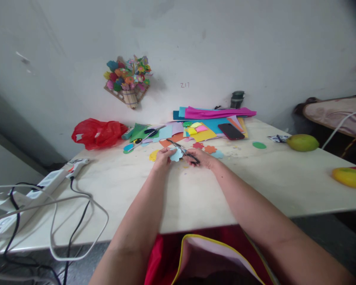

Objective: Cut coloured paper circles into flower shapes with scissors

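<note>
Over the middle of the table, my left hand [164,155] pinches a light blue paper flower [176,154] with scalloped edges. My right hand [199,157] is closed on the dark handles of a pair of scissors [192,158], whose blades point up and left beside the paper flower. Whether the blades touch the paper I cannot tell. Left of my left hand lie yellow paper shapes [153,155]. Beyond my right hand are a red paper flower [198,145], an orange paper flower [210,149] and a light blue paper piece [217,154].
Coloured sheets [206,135], a phone [231,131] and another pair of scissors [152,132] lie toward the wall. A red plastic bag [97,133] sits at back left. A power strip [49,180] with loose cables occupies the left; mangoes [302,143] lie right.
</note>
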`<state>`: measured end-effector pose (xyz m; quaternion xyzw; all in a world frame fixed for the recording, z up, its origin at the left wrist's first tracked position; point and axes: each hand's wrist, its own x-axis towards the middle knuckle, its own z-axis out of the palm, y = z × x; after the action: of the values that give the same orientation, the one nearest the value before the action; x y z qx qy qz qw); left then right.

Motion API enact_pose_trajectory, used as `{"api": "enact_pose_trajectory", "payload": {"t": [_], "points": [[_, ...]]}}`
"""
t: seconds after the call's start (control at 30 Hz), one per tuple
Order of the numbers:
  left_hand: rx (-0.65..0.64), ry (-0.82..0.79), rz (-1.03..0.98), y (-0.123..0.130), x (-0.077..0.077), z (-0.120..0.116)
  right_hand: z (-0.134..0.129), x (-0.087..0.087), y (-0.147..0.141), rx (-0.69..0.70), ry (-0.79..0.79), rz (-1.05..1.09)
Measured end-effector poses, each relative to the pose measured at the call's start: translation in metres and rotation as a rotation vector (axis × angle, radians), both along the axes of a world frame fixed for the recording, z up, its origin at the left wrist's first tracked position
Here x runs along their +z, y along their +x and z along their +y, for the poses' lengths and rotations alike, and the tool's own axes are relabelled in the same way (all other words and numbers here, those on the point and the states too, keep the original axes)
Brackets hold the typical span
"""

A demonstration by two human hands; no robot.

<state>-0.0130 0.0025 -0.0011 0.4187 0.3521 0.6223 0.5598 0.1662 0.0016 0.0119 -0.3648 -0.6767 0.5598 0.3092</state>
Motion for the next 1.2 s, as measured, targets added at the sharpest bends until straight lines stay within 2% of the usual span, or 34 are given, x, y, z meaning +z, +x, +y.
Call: {"api": "enact_pose_trajectory", "payload": {"t": [0.47, 0.8, 0.97, 1.2], "points": [[0.001, -0.005, -0.011, -0.0013, -0.0025, 0.0027, -0.0026, 0.0022, -0.0026, -0.017, -0.034, 0.027], [0.014, -0.008, -0.019, -0.0010, -0.0011, 0.0008, 0.0025, -0.0038, -0.0040, -0.013, -0.048, 0.115], [0.002, -0.016, 0.009, -0.0011, -0.0005, 0.0001, 0.0035, -0.0043, -0.0017, -0.069, -0.016, 0.111], [-0.106, -0.033, 0.095, -0.0013, -0.0018, -0.0009, 0.0067, -0.0028, -0.0007, -0.210, 0.032, 0.265]]}}
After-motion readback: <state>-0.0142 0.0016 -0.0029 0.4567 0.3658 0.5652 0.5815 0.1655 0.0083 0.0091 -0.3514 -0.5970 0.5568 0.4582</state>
